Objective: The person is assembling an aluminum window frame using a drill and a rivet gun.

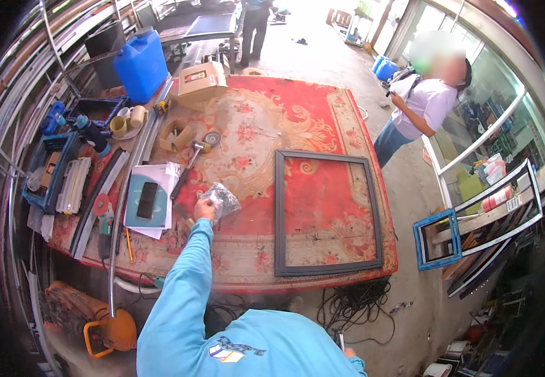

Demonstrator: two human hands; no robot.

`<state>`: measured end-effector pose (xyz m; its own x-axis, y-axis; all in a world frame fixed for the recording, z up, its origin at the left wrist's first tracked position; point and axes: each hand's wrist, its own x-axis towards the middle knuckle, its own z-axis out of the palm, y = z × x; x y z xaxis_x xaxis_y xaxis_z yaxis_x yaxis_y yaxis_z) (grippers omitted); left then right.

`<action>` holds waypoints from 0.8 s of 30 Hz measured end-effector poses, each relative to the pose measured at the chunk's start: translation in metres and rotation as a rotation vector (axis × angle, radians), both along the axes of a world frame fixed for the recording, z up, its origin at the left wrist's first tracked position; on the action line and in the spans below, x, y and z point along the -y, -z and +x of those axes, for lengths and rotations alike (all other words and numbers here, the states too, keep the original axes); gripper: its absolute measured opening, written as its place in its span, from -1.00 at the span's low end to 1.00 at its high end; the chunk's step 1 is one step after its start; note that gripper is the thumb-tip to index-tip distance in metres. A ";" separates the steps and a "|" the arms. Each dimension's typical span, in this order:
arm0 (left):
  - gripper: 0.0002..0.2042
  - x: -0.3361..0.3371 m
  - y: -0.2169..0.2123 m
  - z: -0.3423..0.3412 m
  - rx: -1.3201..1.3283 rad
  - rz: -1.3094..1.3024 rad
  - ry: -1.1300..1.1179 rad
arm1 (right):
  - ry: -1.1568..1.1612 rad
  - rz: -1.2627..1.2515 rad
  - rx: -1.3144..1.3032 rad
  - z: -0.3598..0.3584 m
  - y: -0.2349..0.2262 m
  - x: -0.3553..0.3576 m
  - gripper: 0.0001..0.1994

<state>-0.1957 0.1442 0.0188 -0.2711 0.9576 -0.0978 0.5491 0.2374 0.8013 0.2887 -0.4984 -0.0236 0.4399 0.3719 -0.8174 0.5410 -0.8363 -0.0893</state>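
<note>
My left hand (204,209) is closed on a crumpled clear plastic bag (223,201) with small dark and silvery contents that I cannot make out. It is over the red patterned carpet (247,169) covering the table. My right hand (350,354) is low beside my body, mostly hidden by my blue shirt. A slim metal tool (341,340) sticks up from it; its kind is unclear. On the right half of the carpet lies a dark grey rectangular frame (280,213). A hammer (187,171) lies just beyond my left hand, beside papers and a phone (147,200).
Left on the table are an angle grinder (104,226), a blue crate (49,182), a long metal bar (121,232), a cardboard box (202,85) and a blue jerrycan (141,66). Black cables (357,308) heap below the front edge. A person (420,107) stands at the right.
</note>
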 end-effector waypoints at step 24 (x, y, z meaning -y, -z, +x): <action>-0.87 0.153 -0.086 -0.013 0.949 -0.098 0.029 | 0.088 -0.117 -0.001 -0.042 -0.066 -0.067 -0.75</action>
<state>-0.2085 -0.0092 0.1052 -0.0134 0.9387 -0.3444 -0.3134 0.3231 0.8930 0.2465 -0.4309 0.0419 0.4656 0.2346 -0.8534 0.4654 -0.8850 0.0106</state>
